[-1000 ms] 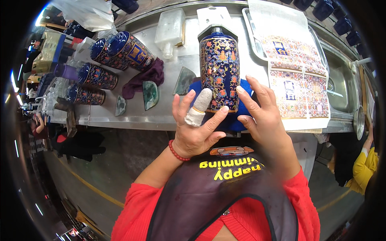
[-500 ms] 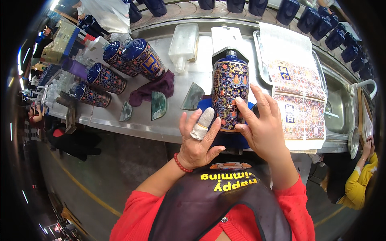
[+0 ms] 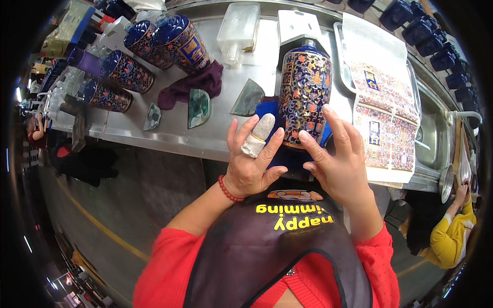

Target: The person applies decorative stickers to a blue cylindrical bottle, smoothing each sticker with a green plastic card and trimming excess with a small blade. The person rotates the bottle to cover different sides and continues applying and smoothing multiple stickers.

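Observation:
A dark blue bottle wrapped in a colourful floral pattern lies before me, its neck pointing away, on a blue cloth. My right hand has its fingers apart at the bottle's near right side. The index fingertip rests on the patterned surface close to the bottle's base, and the middle fingertip is at its right edge. My left hand, spread and holding nothing, is beside the base on the left. A whitish cover wraps one of its fingers. Whether the left fingertips touch the bottle, I cannot tell.
Similar patterned bottles stand at the left beside a purple cloth. Curved dark green pieces lie nearer. A clear bottle lies behind. Printed patterned sheets cover part of a metal tray; a sink is at right.
The whole view has shifted, so the table sits higher in it. The bottle has turned slightly, showing more of its left panel. My right index finger has slid nearer the base.

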`<state>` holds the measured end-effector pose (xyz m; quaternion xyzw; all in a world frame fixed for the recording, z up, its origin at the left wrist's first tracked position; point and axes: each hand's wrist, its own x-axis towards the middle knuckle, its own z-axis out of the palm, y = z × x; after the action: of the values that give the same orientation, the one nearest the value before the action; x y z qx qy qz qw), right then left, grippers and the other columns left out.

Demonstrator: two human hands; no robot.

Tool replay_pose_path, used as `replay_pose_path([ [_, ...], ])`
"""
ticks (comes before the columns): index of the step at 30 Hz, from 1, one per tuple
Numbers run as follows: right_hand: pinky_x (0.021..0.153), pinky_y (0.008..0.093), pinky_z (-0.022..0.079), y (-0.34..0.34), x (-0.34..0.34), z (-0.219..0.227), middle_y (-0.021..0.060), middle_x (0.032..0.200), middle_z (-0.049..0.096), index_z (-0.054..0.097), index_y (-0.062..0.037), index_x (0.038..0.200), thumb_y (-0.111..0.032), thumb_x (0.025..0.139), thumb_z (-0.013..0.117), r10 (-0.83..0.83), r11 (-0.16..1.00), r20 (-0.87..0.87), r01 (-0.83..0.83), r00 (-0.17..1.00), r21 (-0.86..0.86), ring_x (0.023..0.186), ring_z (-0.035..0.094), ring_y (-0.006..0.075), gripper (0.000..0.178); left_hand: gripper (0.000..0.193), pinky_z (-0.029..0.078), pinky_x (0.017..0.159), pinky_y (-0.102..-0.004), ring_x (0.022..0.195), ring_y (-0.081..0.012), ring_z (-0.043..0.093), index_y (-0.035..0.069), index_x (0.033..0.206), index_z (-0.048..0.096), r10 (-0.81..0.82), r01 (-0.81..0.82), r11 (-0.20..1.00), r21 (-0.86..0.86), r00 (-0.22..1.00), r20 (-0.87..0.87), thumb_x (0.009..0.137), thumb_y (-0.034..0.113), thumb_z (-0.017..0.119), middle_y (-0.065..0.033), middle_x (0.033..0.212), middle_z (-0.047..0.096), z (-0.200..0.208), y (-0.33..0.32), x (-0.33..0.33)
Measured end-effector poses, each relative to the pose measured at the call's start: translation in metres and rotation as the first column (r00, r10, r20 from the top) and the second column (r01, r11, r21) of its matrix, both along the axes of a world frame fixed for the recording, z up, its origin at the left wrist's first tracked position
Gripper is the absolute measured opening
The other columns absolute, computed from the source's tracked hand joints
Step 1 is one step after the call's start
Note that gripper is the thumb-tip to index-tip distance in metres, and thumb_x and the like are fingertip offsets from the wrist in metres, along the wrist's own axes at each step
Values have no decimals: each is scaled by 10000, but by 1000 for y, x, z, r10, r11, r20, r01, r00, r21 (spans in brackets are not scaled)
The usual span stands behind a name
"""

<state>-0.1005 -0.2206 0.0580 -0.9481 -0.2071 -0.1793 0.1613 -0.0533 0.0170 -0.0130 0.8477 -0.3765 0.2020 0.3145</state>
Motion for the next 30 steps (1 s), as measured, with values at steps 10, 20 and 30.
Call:
replay_pose_path([
  [10,952,468,452,1,-9,0,160,1572,461,670,-238,1358,-296,786,808,5,994,-16,-7,1000,-106,1225,539,337,591,536,164,1223,-588,1425,-352,399,160,1388,681,-5,4,1000,20,999,33,1037,533,524,-182,1442,591,-5,0,-1],
  [20,950,459,462,1,-9,-1,169,1545,492,690,-208,1318,-287,812,793,34,998,26,-32,999,-52,1215,545,337,523,432,175,1220,-596,1406,-314,420,232,1324,736,-8,3,998,60,995,96,933,412,694,-111,1421,571,-4,7,4],
  [30,943,458,470,3,-4,0,170,1513,524,726,-172,1233,-282,821,788,62,998,59,-60,996,-35,1195,553,337,431,395,206,1216,-599,1369,-289,460,264,1245,773,-20,20,1000,6,990,139,852,300,769,-86,1362,594,-2,11,8],
])
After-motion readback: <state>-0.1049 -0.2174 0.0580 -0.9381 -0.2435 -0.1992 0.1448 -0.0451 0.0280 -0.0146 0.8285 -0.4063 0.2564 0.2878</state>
